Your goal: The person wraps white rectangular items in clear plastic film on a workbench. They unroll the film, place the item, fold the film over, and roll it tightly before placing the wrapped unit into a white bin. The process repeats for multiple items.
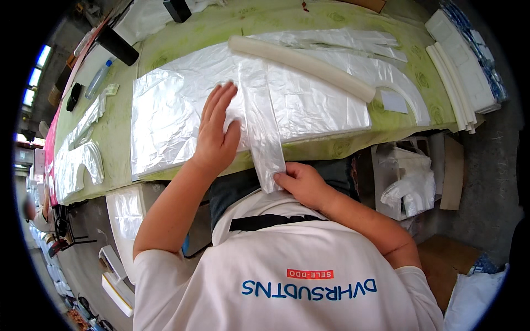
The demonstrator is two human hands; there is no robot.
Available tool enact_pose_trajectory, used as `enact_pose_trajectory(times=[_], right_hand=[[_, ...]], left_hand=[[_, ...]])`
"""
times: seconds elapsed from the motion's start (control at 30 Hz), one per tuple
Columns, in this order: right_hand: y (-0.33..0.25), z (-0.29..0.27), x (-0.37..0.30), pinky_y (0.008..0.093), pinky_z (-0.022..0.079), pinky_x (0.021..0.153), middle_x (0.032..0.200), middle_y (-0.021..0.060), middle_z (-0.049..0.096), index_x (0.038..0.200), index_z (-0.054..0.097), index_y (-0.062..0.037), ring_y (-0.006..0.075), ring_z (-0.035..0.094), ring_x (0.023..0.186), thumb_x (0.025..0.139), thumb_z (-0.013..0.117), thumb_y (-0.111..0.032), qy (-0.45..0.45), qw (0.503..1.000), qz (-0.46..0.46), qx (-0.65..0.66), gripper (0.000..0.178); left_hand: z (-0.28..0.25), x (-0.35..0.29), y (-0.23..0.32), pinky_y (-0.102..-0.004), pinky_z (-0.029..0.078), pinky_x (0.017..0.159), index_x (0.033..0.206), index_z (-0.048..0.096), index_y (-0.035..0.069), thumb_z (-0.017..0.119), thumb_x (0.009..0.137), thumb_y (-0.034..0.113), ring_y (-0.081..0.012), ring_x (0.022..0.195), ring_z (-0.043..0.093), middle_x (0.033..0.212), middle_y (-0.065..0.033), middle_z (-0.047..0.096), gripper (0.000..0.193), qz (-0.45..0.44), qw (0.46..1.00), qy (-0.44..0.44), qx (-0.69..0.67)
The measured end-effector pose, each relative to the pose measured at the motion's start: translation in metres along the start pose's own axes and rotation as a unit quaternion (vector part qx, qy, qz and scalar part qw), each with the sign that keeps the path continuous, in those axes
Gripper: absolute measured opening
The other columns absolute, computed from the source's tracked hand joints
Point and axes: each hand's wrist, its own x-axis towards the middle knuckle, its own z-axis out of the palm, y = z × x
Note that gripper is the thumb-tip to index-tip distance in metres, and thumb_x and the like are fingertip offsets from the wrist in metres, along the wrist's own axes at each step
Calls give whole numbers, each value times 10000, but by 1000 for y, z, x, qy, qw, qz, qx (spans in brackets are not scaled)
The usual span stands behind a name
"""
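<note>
A thin, shiny strip of see-through plastic film (261,118) runs toward me across a wide stack of plastic sheets (176,105) and hangs over the table's near edge. My right hand (303,185) pinches the strip's near end, thumb against fingers, close to my waist. Left of the strip, my left hand (218,129) is held with fingers stretched out and thumb apart, holding nothing. Whether its edge touches the sheets I cannot tell. Across the stack's far part lies a long off-white roll (301,67), slanting down to the right.
Cut plastic bag pieces (83,160) lie at the table's left, near a water bottle (99,79) and a black cylinder (117,47). Rolled white sheets (450,85) and a white stack (461,60) stand right. Below the right edge, a bin (406,182) contains plastic scraps.
</note>
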Motion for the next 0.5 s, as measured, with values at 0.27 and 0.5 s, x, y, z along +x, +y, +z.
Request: enact_pose_trajectory(times=[0.27, 0.5], right_hand=[[-17, 0, -6, 269, 492, 707, 845, 27, 668, 1049, 683, 17, 78, 569, 772, 971, 622, -188, -90, 996, 3, 18, 228], [-29, -30, -39, 306, 532, 733, 932, 101, 666, 1106, 650, -20, 163, 635, 760, 899, 684, -126, 67, 982, -152, -95, 235]], left_hand=[[-4, -26, 40, -544, 224, 1202, 1440, 488, 97, 691, 740, 58, -314, 1449, 367, 1532, -79, 446, 730, 17, 952, -232, 198], [1, -26, 41, -594, 219, 1181, 1419, 529, 168, 638, 775, 78, -305, 1420, 393, 1515, -57, 464, 660, 4, 955, -219, 199]])
